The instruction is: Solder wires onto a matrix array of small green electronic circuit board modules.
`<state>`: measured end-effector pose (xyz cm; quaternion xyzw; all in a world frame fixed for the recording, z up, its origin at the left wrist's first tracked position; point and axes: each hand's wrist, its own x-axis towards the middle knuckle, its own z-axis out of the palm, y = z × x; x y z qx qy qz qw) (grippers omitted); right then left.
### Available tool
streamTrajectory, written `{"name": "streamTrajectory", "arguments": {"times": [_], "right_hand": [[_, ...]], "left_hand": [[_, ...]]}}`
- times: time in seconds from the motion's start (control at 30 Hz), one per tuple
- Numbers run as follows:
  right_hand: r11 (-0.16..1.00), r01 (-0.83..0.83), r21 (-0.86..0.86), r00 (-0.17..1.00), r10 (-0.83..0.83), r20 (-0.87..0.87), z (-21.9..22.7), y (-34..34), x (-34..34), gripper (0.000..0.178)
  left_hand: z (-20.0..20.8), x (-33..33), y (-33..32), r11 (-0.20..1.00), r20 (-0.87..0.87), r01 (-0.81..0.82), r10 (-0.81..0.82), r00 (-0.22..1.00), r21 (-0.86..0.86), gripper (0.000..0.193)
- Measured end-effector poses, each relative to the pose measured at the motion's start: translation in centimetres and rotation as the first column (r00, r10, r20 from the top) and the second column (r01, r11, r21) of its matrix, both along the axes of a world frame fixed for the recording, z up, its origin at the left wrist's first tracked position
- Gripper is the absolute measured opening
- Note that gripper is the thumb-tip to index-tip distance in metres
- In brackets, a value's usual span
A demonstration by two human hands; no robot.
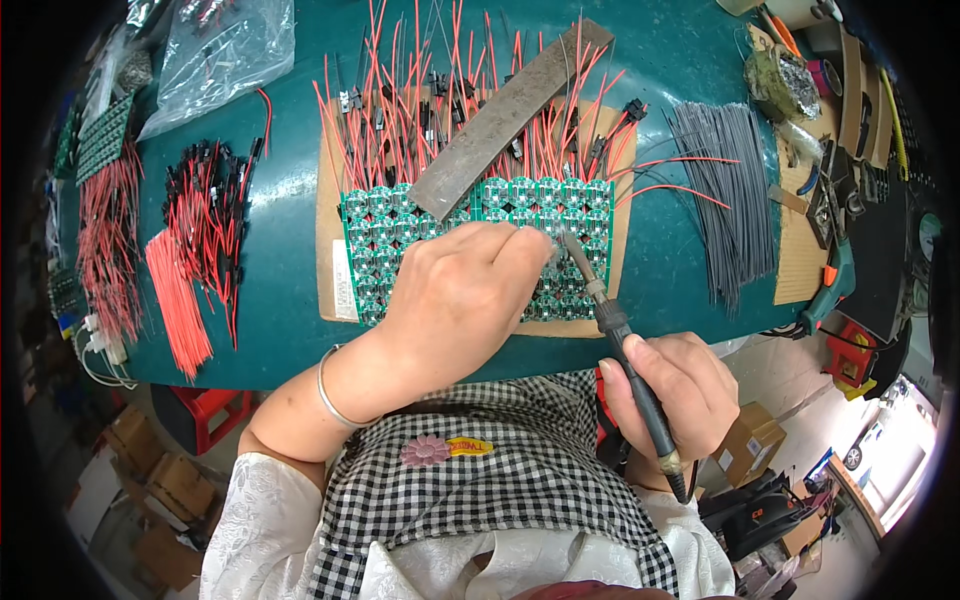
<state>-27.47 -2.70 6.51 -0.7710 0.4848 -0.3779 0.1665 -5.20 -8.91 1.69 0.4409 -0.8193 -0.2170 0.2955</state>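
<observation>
My right hand (692, 392) is wrapped round the black handle of a soldering iron (638, 375). The iron's tip points up and left, over a green panel of small circuit boards (380, 240). Above the same panel, my left hand (460, 285) is closed, its fingertips close to the iron's tip; whatever they pinch is hidden behind the hand. Red and black wires (350, 140) with black connectors fan out from the panel's far side. Across them and the panel's far edge lies a flat metal bar (510, 120), slanting. The panel rests on a brown cardboard sheet (328, 215).
Left on the green table (270, 300) lie bundled red wires (178, 305), connector leads (210, 210) and a plastic bag (225, 60). To the right are grey wires (725, 200), pliers (822, 195), a green-handled tool (836, 285) and a solder-stained holder (780, 85).
</observation>
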Motion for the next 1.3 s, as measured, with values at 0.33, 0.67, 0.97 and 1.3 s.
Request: {"name": "streamTrajectory", "arguments": {"times": [0.33,0.67,0.97,1.3], "right_hand": [[1.0,0.025,-0.016,0.988,-0.022,0.152,0.3,0.2,-2.1,0.031],[0.999,0.049,-0.009,0.983,-0.046,0.178,0.1,-1.2,-2.0,0.03],[0.998,0.011,0.062,0.991,-0.019,0.129,-0.3,-2.3,-1.6,0.032],[1.0,0.013,0.026,1.0,-0.013,0.015,0.1,-2.0,-0.2,0.032]], "left_hand": [[2.5,1.5,-0.9,0.997,-0.164,-0.02,0.008,0.986,-0.075,0.017],[2.5,0.2,-1.6,0.998,-0.092,-0.036,0.03,0.995,-0.055,0.012],[1.4,0.2,-1.9,1.0,-0.059,-0.018,0.017,0.998,-0.012,0.016],[0.7,-0.2,-1.6,0.999,-0.001,-0.014,0.014,1.0,-0.033,0.02]]}}
